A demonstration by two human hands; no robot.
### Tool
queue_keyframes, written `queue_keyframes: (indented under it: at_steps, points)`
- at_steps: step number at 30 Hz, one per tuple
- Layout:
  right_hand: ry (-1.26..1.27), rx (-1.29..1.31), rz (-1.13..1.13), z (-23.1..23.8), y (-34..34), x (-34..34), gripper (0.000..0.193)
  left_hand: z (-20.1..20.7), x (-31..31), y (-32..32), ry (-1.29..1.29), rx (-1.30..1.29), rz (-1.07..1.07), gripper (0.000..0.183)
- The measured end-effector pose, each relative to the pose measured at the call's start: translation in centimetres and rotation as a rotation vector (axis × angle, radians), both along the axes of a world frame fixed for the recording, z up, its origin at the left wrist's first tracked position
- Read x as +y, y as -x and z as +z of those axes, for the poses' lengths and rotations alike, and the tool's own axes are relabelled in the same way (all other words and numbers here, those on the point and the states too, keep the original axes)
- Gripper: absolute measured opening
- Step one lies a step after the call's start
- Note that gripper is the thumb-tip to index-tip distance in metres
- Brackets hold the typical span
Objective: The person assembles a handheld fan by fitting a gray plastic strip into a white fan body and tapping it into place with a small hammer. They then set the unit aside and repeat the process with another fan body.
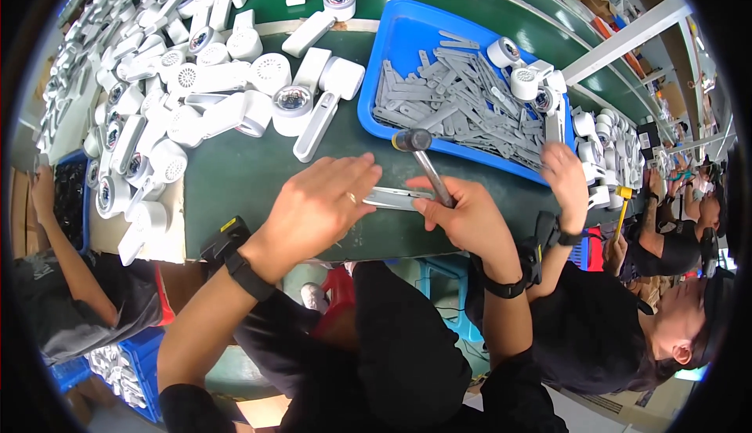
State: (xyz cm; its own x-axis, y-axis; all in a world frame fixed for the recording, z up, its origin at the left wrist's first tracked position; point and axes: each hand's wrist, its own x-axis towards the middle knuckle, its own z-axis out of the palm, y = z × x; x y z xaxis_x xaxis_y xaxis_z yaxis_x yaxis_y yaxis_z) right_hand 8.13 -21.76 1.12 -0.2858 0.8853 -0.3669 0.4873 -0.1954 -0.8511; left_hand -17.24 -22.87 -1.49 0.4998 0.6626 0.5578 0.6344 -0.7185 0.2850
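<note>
My left hand (323, 207) is closed on the left end of a narrow light-grey plastic strip (395, 198), low over the green tabletop. In my right hand (468, 218) is a hammer (427, 168), gripped by its metal handle with its dark round head up and to the left. The thumb of that hand also touches the strip's right end. Just beyond the hands, white handheld fans (317, 126) with round heads lie in a loose pile on the left. A blue tray (368, 108) full of flat grey strips (458, 96) stands at the far right.
A co-worker's hand (565, 178) reaches to the tray's near right corner, beside my right hand. More white fans (603, 131) lie right of the tray. Another person's arm (66, 245) is at the far left. A blue stool (446, 284) stands below the table edge.
</note>
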Motion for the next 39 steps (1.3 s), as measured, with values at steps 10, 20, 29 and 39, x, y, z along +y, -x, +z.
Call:
queue_keyframes:
  at_steps: [10, 20, 29, 39]
  points:
    - [0.124, -0.072, 0.019, 1.8, 0.5, 1.4, 0.025, -0.7, 0.0, 0.2, -0.003, -0.032, -0.03, 0.026]
    - [0.124, -0.245, 0.04, 2.9, 1.1, 1.4, 0.029, -0.7, -0.1, 0.1, -0.11, 0.168, -0.014, 0.028]
    - [0.433, 0.401, -0.213, -2.0, -0.4, 0.0, 0.038, -0.8, 0.2, 0.1, -0.128, 0.167, -0.025, 0.031]
    - [0.36, 0.442, -0.245, -2.4, -0.1, -0.7, 0.035, 0.7, 0.0, -0.7, -0.092, 0.077, -0.039, 0.03]
